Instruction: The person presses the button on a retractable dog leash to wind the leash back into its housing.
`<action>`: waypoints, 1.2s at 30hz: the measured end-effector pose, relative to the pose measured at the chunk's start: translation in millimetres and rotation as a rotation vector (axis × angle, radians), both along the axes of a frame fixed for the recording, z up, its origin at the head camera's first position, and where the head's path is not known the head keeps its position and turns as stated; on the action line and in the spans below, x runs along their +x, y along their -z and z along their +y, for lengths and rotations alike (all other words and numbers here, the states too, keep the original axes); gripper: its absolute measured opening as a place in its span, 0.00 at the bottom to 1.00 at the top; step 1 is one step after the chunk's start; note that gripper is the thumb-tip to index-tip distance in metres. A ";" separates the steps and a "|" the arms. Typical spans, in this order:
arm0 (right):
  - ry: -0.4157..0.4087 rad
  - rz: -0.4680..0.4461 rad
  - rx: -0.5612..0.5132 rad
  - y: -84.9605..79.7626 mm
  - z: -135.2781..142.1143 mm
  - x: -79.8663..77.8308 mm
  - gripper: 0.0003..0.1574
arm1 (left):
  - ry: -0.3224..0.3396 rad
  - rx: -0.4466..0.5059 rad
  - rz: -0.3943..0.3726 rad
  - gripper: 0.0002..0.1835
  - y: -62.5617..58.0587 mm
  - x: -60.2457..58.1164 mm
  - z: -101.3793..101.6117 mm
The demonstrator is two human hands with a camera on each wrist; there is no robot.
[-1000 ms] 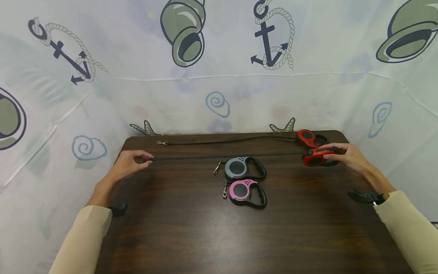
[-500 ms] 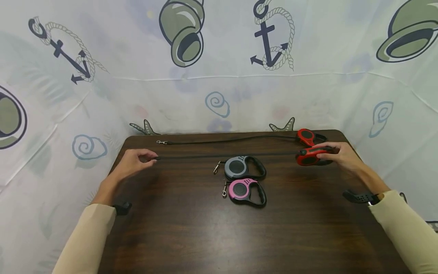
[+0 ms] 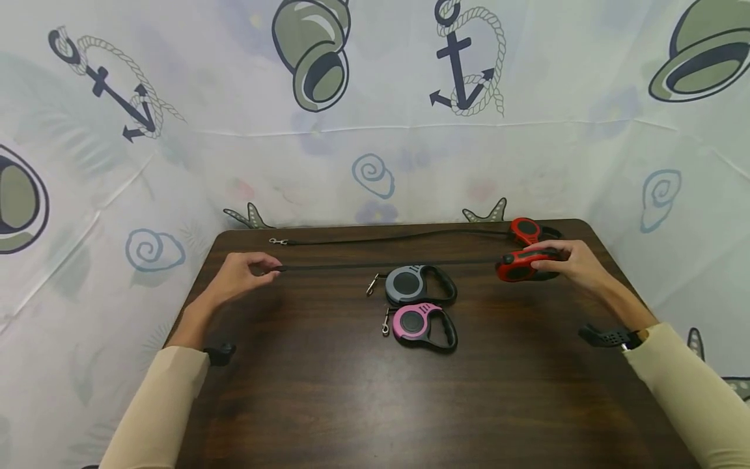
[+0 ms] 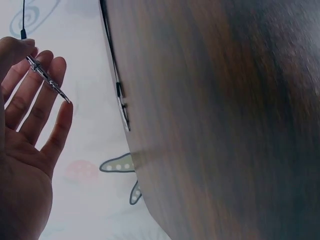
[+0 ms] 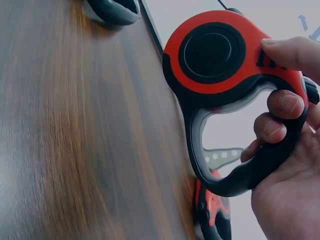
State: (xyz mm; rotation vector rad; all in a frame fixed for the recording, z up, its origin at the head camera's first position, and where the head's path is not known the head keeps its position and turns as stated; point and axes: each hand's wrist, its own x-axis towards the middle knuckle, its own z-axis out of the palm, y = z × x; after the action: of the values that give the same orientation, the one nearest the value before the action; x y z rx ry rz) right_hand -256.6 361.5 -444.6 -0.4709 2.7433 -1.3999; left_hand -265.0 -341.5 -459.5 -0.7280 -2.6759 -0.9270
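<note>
Dark wood table (image 3: 375,404) nearest us, then the pink leash (image 3: 412,322), then the grey leash (image 3: 407,283) just behind it. Next out — the held red leash (image 3: 517,267): right hand (image 3: 577,264) curls its fingers round the handle (image 5: 225,187), left hand (image 3: 243,277) pinches the black cord (image 3: 340,266) by its metal clip (image 4: 47,77), other fingers loosely spread. We take the cord as the long axis, running straight left to right between both hands — casing (image 5: 212,52) nearer the right, clip at the left. Farther back we see a second red leash (image 3: 525,228), then the printed curtain (image 3: 410,163).
</note>
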 end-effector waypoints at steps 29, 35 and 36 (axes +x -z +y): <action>-0.122 0.029 -0.089 3.5 -42.7 2.7 0.21 | 0.047 0.032 -0.071 0.09 1.8 3.9 38.5; -0.119 0.020 -0.092 0.7 -51.5 3.7 0.22 | 0.064 0.035 -0.069 0.09 0.5 4.1 43.2; -0.117 0.016 -0.096 0.2 -53.4 3.8 0.21 | 0.065 0.035 -0.072 0.09 0.0 4.1 44.3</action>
State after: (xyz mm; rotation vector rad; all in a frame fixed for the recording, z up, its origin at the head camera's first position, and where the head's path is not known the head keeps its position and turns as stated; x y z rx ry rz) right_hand -252.8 308.1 -444.8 -0.6383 2.6214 -1.5094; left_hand -260.9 -297.2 -459.6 -0.7928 -2.7047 -1.0327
